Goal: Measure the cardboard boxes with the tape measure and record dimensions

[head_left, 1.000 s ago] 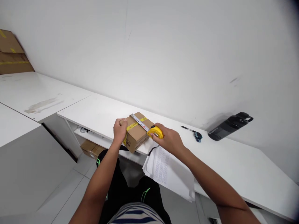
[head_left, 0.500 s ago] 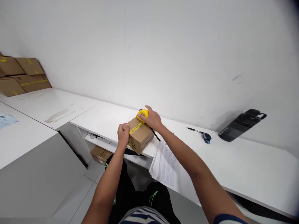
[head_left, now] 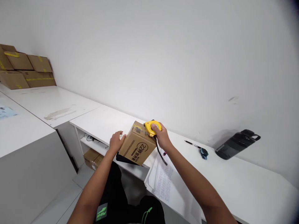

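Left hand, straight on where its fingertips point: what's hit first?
Left hand would most likely meet the cardboard box first, at its near-left edge. They may already touch; depth isn't clear.

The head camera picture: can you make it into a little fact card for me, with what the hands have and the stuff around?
Left hand: by the left edge of the cardboard box
Right hand: holding the yellow tape measure
Box look: brown, printed with a big "22"
Strap: dark, hanging below the tape measure
Papers: over the front edge of the white desk
To the right: pen, dark bottle
Far left: stacked boxes
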The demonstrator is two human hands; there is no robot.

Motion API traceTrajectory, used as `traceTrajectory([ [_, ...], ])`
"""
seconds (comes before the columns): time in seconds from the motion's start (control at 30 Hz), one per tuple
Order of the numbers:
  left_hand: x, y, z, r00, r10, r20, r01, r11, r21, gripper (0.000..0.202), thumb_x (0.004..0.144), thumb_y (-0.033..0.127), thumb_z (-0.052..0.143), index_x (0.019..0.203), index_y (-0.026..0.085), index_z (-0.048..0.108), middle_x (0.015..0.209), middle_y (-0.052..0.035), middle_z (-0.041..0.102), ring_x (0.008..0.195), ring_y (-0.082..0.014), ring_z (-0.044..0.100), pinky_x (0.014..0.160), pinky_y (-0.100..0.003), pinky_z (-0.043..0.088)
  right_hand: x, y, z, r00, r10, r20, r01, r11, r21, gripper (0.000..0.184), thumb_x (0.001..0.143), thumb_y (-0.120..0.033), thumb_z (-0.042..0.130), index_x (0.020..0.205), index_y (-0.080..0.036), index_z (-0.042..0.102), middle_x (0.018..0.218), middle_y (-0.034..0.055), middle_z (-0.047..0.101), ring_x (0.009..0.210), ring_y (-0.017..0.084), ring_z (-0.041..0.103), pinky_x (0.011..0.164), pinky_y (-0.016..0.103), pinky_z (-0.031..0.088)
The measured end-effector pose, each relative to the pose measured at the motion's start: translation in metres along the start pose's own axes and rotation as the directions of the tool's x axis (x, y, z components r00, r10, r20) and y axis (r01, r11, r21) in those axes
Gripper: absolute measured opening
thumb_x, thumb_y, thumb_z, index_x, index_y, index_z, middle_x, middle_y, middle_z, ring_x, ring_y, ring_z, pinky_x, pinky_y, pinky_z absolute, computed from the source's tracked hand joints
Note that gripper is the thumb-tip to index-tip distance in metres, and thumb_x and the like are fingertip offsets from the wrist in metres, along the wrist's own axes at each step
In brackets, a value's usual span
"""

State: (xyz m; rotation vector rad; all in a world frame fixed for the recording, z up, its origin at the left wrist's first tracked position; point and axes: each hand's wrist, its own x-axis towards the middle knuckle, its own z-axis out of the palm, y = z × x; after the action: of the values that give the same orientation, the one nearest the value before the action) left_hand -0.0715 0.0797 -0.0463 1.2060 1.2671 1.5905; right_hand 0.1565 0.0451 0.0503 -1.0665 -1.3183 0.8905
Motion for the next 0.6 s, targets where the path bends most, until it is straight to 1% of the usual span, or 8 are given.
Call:
traceTrajectory([
  [0.07,0.004,0.013,-0.014,0.997,-0.050,0.061,0.046,0.996,0.075,0.031,0.060,0.042,0.079,0.080,0.021,0.068,0.093,-0.0087,0.071,0.099,-0.0269,0.062,0.085,-0.036,0.049,-0.012,-0.012,0.017,0.993,-0.002,0.114,0.017,0.991,-0.133,0.049,0.075,-0.059,0.065,0.105,-0.020,0.061,0.093,0.0041,0.069,0.082,0.019,0.064,0.073,0.031,0.052],
  [0.13,0.000,0.026,-0.025,0.987,-0.121,0.110,0.115,0.992,0.057,0.039,0.071,0.055,0.069,0.087,0.019,0.069,0.094,-0.0105,0.072,0.092,-0.0260,0.066,0.078,-0.036,0.051,-0.022,-0.024,0.034,0.974,-0.009,0.228,0.084,0.944,-0.319,0.043,0.076,-0.055,0.065,0.104,-0.022,0.062,0.095,0.0033,0.070,0.084,0.020,0.065,0.074,0.032,0.051],
  [0.23,-0.021,0.041,-0.031,0.979,-0.167,0.118,0.181,0.977,-0.116,0.059,0.083,0.067,0.049,0.108,0.016,0.066,0.108,-0.0138,0.071,0.099,-0.0256,0.067,0.079,-0.035,0.053,-0.025,-0.040,0.056,0.943,-0.041,0.331,0.234,0.788,-0.570,0.040,0.080,-0.052,0.064,0.110,-0.026,0.061,0.098,0.0023,0.071,0.086,0.021,0.065,0.077,0.033,0.048],
  [0.3,-0.038,0.047,-0.030,0.979,-0.148,0.141,0.172,0.970,-0.171,0.060,0.083,0.066,0.052,0.116,0.018,0.064,0.118,-0.0131,0.069,0.109,-0.0262,0.065,0.085,-0.034,0.052,-0.017,-0.047,0.066,0.913,-0.053,0.405,0.329,0.682,-0.653,0.042,0.083,-0.051,0.062,0.116,-0.026,0.058,0.099,0.0027,0.072,0.088,0.022,0.065,0.076,0.033,0.047],
  [0.33,-0.044,0.050,-0.028,0.976,-0.132,0.171,0.160,0.973,-0.166,0.059,0.081,0.063,0.059,0.120,0.019,0.063,0.120,-0.0120,0.069,0.111,-0.0262,0.064,0.087,-0.034,0.052,-0.010,-0.048,0.070,0.881,-0.065,0.469,0.400,0.632,-0.663,0.042,0.084,-0.049,0.061,0.119,-0.026,0.057,0.102,0.0032,0.071,0.090,0.022,0.065,0.076,0.032,0.046],
  [0.47,-0.053,0.053,-0.022,0.953,-0.129,0.276,0.186,0.964,-0.189,0.066,0.073,0.048,0.075,0.131,0.023,0.057,0.120,-0.0094,0.069,0.103,-0.0253,0.068,0.086,-0.034,0.053,0.019,-0.048,0.079,0.697,-0.115,0.708,0.677,0.431,-0.597,0.042,0.086,-0.038,0.061,0.125,-0.026,0.053,0.115,0.0050,0.067,0.102,0.022,0.062,0.076,0.028,0.043],
  [0.5,-0.052,0.053,-0.021,0.952,-0.132,0.278,0.192,0.960,-0.202,0.066,0.073,0.045,0.076,0.133,0.023,0.056,0.120,-0.0096,0.069,0.102,-0.0253,0.068,0.086,-0.034,0.054,0.024,-0.047,0.080,0.687,-0.107,0.719,0.691,0.403,-0.600,0.041,0.086,-0.037,0.061,0.124,-0.026,0.053,0.116,0.0051,0.067,0.101,0.021,0.062,0.074,0.028,0.042],
  [0.6,-0.048,0.052,-0.018,0.967,-0.115,0.229,0.165,0.963,-0.213,0.067,0.075,0.041,0.074,0.136,0.022,0.055,0.125,-0.0099,0.067,0.109,-0.0256,0.066,0.091,-0.034,0.052,0.032,-0.045,0.081,0.741,-0.042,0.670,0.630,0.387,-0.673,0.041,0.085,-0.041,0.060,0.122,-0.024,0.053,0.109,0.0049,0.070,0.091,0.021,0.064,0.069,0.028,0.041],
])
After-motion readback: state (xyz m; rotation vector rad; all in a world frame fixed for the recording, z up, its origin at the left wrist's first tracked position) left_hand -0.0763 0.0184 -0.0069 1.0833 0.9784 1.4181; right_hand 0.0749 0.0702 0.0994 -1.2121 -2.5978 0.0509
